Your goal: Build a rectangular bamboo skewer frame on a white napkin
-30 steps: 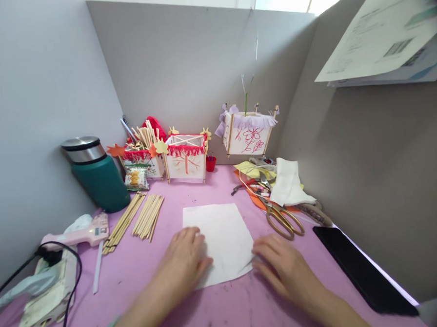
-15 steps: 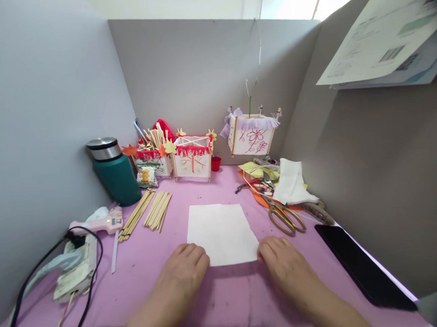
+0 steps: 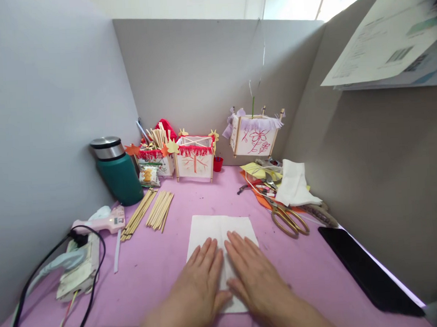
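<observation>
Paper [image 3: 211, 228] lies flat under both hands [image 3: 204, 281]; ungripped.

L hand [image 3: 204, 281] & R hand [image 3: 255, 276] bare, no rings, forearms unsleeved

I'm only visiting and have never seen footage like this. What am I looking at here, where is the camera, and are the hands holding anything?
There is no machine here: these are a person's two bare hands, filmed by a camera worn on the head, looking forward and down. The left hand and right hand lie flat, side by side, pressing on a white sheet of paper; nothing is gripped. The paper rests on a pink table inside grey partition walls. Around it lie gold scissors, bundles of wooden sticks, a pink glue gun, a green flask, a black phone and small paper lanterns at the back.
</observation>
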Available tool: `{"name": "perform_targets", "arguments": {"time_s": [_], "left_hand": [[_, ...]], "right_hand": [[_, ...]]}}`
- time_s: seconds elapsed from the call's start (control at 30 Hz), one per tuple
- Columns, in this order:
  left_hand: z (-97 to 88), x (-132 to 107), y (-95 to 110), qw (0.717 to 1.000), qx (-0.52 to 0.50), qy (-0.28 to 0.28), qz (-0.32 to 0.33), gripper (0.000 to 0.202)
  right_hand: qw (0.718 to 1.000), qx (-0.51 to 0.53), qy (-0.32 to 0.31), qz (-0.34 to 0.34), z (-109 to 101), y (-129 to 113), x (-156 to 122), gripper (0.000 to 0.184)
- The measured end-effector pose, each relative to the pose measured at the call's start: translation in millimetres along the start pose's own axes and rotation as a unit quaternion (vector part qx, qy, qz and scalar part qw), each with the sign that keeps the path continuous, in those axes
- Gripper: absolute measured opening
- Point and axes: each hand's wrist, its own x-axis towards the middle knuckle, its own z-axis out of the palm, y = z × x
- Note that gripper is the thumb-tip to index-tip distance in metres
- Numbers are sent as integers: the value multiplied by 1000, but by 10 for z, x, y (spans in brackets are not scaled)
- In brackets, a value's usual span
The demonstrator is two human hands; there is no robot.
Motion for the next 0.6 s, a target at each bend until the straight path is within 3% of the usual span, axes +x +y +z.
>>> {"name": "perform_targets", "arguments": {"time_s": [0.07, 0.13, 0.23, 0.33, 0.43, 0.5, 0.6], "left_hand": [[120, -63, -108, 999, 12, -43, -21, 71], [156, -141, -227, 997, 9, -75, -24, 76], [79, -59, -337, 997, -3, -69, -21, 67], [24, 322, -370, 998, 0, -43, -35, 60], [62, 678, -448, 997, 19, -60, -50, 58], [80, 759, -547, 994, 42, -61, -76, 63], [23, 732, -701, 991, 72, -26, -112, 60]], "right_hand": [[998, 3, -58, 26, 109, 139, -54, 67], [990, -3, -93, 109, 113, 279, -117, 75], [974, -18, -90, 206, 5, 330, -11, 74], [987, -10, -42, 154, -4, 219, 355, 62], [997, 4, -51, 62, 126, 244, 660, 60], [996, -13, -54, 74, 187, 404, 709, 65], [987, -48, -19, 154, 144, 705, 645, 60]]}}
